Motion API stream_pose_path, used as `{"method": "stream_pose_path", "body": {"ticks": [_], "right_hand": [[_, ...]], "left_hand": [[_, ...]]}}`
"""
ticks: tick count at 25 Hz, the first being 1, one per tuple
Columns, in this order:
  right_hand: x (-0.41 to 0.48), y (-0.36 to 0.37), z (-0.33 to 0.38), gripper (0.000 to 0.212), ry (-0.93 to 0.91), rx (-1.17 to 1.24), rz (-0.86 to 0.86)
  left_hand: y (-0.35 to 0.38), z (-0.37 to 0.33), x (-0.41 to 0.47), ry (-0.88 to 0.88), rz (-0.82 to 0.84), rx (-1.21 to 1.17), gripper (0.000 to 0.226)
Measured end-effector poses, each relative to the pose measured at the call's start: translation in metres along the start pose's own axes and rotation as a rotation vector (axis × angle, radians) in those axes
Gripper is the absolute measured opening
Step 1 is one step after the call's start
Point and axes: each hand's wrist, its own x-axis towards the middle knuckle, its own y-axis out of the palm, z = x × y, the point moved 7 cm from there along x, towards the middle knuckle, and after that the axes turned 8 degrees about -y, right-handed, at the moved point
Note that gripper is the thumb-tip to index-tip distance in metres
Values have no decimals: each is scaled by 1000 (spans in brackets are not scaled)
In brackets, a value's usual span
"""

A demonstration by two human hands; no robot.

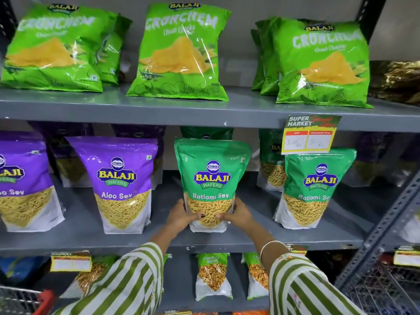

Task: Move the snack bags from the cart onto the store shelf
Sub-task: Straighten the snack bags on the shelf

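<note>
A green Ratlami Sev bag (pixel 211 176) stands upright on the middle grey shelf (pixel 159 237), between a purple Aloo Sev bag (pixel 119 183) and another green Ratlami Sev bag (pixel 316 189). My left hand (pixel 179 214) grips its lower left side and my right hand (pixel 238 213) grips its lower right side, thumbs on the front. More green bags stand behind it. The cart (pixel 20 300) shows only as a mesh corner with a red rim at the bottom left.
The top shelf holds green Crunchem chip bags (pixel 181 53). A yellow price tag (pixel 310 135) hangs from the upper shelf edge. The lower shelf holds Chana Garam bags (pixel 212 276). A slotted metal upright (pixel 391 219) and a wire basket (pixel 381 289) stand at right.
</note>
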Motion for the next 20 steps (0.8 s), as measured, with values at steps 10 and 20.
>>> {"method": "stream_pose_path", "body": {"ticks": [10,20], "right_hand": [[-74,-185,-69,41,461,-184,-2],[-62,-244,-70,60,114,261,-286]], "left_hand": [[118,-79,-72,766,-94,626,61],[244,-126,-65,-86,488,-353,55]]}}
